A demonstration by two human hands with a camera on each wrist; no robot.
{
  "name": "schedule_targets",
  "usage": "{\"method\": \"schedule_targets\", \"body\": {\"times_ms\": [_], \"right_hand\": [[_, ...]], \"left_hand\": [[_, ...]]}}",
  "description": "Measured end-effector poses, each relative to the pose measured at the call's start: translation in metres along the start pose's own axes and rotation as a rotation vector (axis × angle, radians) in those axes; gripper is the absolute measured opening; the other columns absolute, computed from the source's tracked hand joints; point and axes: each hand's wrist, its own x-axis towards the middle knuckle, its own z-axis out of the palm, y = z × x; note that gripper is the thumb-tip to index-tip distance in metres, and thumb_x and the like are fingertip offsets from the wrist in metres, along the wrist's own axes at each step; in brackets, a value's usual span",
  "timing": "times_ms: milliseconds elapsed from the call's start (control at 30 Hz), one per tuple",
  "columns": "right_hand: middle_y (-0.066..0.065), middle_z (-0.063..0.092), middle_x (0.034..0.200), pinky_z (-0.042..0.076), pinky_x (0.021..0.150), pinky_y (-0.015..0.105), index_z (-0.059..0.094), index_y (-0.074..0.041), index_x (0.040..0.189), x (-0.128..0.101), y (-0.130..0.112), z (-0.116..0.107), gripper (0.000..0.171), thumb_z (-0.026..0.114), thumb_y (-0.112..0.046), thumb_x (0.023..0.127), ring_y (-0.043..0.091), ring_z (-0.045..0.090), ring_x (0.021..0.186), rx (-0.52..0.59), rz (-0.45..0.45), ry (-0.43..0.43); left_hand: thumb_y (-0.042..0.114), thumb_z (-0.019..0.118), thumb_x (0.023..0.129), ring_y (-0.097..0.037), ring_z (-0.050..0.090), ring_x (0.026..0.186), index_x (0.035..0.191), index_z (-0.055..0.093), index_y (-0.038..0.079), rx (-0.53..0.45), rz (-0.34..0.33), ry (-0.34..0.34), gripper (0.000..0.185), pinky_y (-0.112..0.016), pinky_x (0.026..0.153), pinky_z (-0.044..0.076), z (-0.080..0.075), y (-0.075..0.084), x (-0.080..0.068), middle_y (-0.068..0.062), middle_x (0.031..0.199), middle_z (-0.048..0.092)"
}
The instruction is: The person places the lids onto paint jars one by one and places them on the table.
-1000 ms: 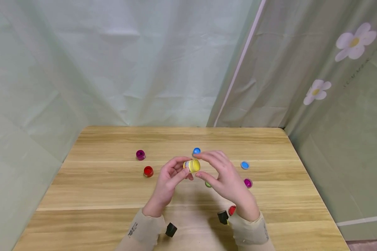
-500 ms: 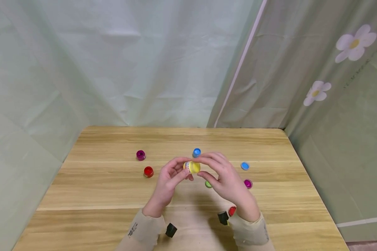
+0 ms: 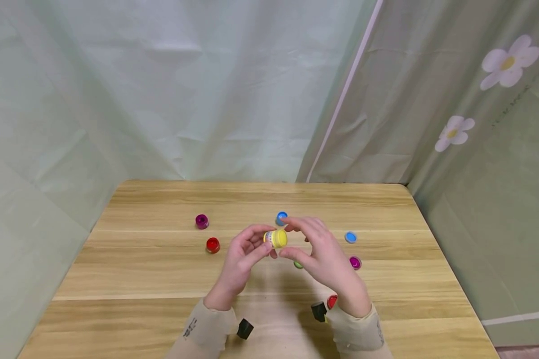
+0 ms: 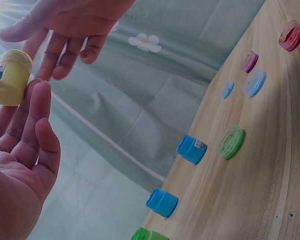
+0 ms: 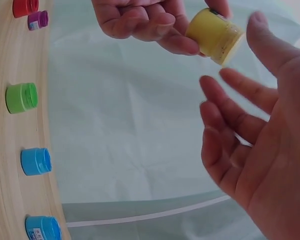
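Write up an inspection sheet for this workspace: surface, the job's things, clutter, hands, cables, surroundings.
Surface: wooden table, light planks, no spills seen.
Job's things: small yellow pot, lid on, held above the table.
Clutter: purple pot, red pot and blue pot standing on the table; loose blue lid, purple lid, red lid and green lid lying to the right.
Hands: left hand pinches the yellow pot by its fingertips; right hand is open, fingers spread close to the pot's lid, contact cannot be told.
Cables: nothing seen.
Surroundings: pale green curtains behind, flower print on the right one.
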Motion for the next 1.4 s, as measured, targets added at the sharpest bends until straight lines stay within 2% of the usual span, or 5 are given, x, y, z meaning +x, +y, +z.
{"method": "schedule_targets", "body": {"times_ms": [200, 500, 1033, 1200, 1400], "right_hand": [[-0.001, 0.065, 0.140, 0.052, 0.105, 0.041, 0.066, -0.018, 0.144, 0.0001, 0.0005, -0.0011, 0.056, 0.086, -0.011, 0.092, 0.022, 0.057, 0.130, 0.005, -0.118, 0.002], [0.001, 0.067, 0.133, 0.055, 0.100, 0.041, 0.072, -0.015, 0.135, 0.0016, 0.0020, -0.0001, 0.045, 0.084, -0.004, 0.092, 0.023, 0.060, 0.125, -0.002, -0.159, 0.018], [-0.009, 0.071, 0.109, 0.052, 0.072, 0.036, 0.070, -0.021, 0.137, 0.0006, -0.0015, -0.0008, 0.048, 0.086, -0.034, 0.093, 0.014, 0.062, 0.103, -0.027, 0.065, -0.030], [-0.004, 0.067, 0.131, 0.057, 0.090, 0.040, 0.061, -0.019, 0.150, 0.0002, 0.0000, -0.0024, 0.065, 0.089, -0.026, 0.091, 0.018, 0.062, 0.117, 0.014, -0.009, -0.031], [-0.001, 0.066, 0.136, 0.052, 0.106, 0.040, 0.071, -0.015, 0.136, 0.0014, 0.0010, -0.0021, 0.049, 0.088, -0.011, 0.091, 0.021, 0.059, 0.128, 0.007, -0.134, -0.002]], "left_hand": [[0.000, 0.057, 0.106, -0.015, 0.068, 0.089, 0.134, 0.055, -0.016, -0.021, 0.008, -0.004, 0.032, -0.029, 0.083, 0.061, -0.0008, -0.0011, 0.0006, -0.003, 0.116, 0.073], [0.002, 0.056, 0.106, -0.017, 0.068, 0.092, 0.134, 0.057, -0.014, -0.015, -0.015, -0.003, 0.031, -0.030, 0.083, 0.062, 0.0004, 0.0001, 0.0014, -0.004, 0.118, 0.073], [0.002, 0.059, 0.105, -0.015, 0.070, 0.093, 0.133, 0.058, -0.012, 0.003, -0.038, 0.010, 0.032, -0.031, 0.083, 0.062, 0.0025, 0.0009, 0.0003, -0.004, 0.115, 0.074], [0.001, 0.058, 0.106, -0.014, 0.069, 0.088, 0.133, 0.057, -0.014, 0.000, -0.024, 0.003, 0.031, -0.029, 0.083, 0.061, 0.0022, -0.0018, 0.0002, -0.002, 0.112, 0.074], [0.001, 0.057, 0.106, -0.014, 0.069, 0.089, 0.133, 0.057, -0.014, -0.006, -0.011, 0.002, 0.031, -0.030, 0.082, 0.061, 0.0019, -0.0037, 0.0000, -0.003, 0.115, 0.074]]}}
